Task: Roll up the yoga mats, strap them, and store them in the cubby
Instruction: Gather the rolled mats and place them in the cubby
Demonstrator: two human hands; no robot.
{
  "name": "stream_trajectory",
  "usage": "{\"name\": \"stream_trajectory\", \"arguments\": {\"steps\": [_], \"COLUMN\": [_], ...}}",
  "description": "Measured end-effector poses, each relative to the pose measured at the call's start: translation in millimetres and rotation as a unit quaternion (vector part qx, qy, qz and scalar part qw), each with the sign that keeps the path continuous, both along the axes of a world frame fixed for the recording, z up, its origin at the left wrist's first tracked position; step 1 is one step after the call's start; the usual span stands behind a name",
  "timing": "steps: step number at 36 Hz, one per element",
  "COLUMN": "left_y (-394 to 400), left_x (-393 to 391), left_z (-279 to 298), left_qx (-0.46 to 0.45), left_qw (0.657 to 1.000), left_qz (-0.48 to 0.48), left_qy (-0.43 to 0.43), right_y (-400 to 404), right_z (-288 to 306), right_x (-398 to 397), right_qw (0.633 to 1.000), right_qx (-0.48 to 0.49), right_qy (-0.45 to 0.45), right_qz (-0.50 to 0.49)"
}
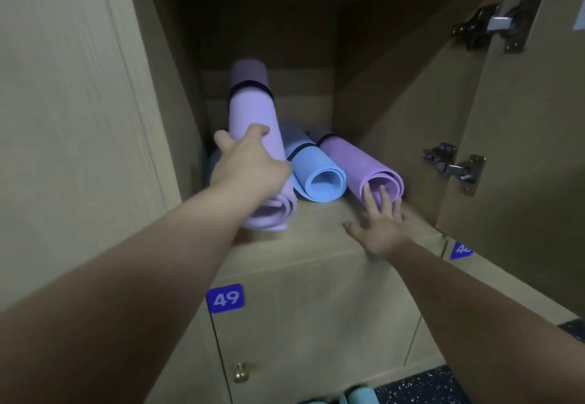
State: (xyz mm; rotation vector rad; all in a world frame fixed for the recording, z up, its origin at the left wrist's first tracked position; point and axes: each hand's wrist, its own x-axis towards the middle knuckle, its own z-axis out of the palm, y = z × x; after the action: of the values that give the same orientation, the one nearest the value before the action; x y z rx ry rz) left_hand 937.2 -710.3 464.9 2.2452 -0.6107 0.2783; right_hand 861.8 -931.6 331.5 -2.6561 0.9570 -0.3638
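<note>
In the head view, inside the open cubby, the left hand curls over the lilac mat tilted left of the blue mat, hiding a bluish roll behind, while the right hand, fingers straight, touches the purple mat right of it.

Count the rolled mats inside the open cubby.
3 clearly: a lilac mat gripped by the left hand, a blue mat in the middle, a purple mat on the right. Another may hide behind the left one.
</note>
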Motion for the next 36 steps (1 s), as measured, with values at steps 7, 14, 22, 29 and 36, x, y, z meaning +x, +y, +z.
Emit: {"name": "stream_trajectory", "arguments": {"steps": [7,14,22,29,36], "left_y": [-20.0,0.0,7.4,-17.3,-33.9], "left_x": [39.8,21.6,49.9,69.5,84.5], "left_z": [10.9,-45.2,-58.4,-37.5,-33.0], "left_qx": [0.121,0.205,0.410,0.396,0.335], "left_qw": [0.980,0.856,0.817,0.872,0.917], "left_qz": [0.122,0.037,0.110,0.089,0.034], "left_qy": [-0.105,-0.472,-0.390,-0.273,-0.215], "right_y": [-2.2,-0.4,0.6,-0.5,-1.2], "right_z": [-1.7,0.1,-0.8,-1.2,0.1], "right_x": [-1.0,-3.8,-6.6,-7.6,-7.7], "right_qw": [1.000,1.000,0.999,0.999,0.999], "right_qx": [0.006,-0.001,0.013,-0.005,-0.008], "right_qy": [-0.007,-0.002,-0.046,-0.041,-0.029], "right_qz": [0.013,0.020,0.027,0.035,0.037]}}
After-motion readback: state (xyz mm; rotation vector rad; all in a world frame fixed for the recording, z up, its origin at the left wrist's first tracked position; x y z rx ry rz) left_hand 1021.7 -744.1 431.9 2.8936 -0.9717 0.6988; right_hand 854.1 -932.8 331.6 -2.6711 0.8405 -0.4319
